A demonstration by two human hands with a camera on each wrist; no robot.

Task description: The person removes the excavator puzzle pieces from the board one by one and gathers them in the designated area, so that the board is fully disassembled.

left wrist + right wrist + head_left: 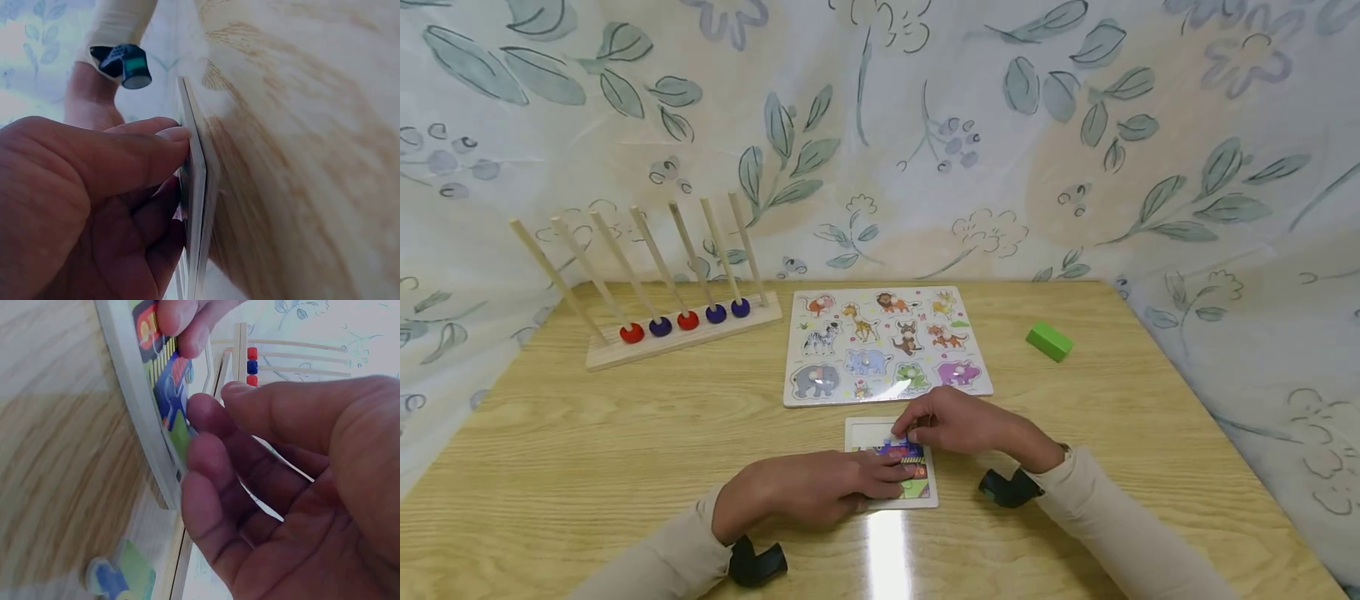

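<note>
A small jigsaw puzzle in a white frame point(859, 423) lies on the table, its blue, red and green picture partly filling the tray. My left hand point(820, 487) rests across its left and middle, extended fingers on the pieces; in the left wrist view the thumb touches the board's edge point(199, 169). My right hand point(966, 421) is at the upper right of the frame. Its bent fingertips point(203, 453) touch the puzzle near a green piece point(180, 434), the thumb stands apart, and nothing shows between them. A loose puzzle piece point(128, 575) lies on the table near this hand.
Behind the puzzle lies an animal peg board point(887, 333). A wooden peg rack point(700, 327) with red and blue beads stands at the back left, and a green block point(1049, 341) sits to the right. A patterned cloth point(880, 167) hangs behind the table.
</note>
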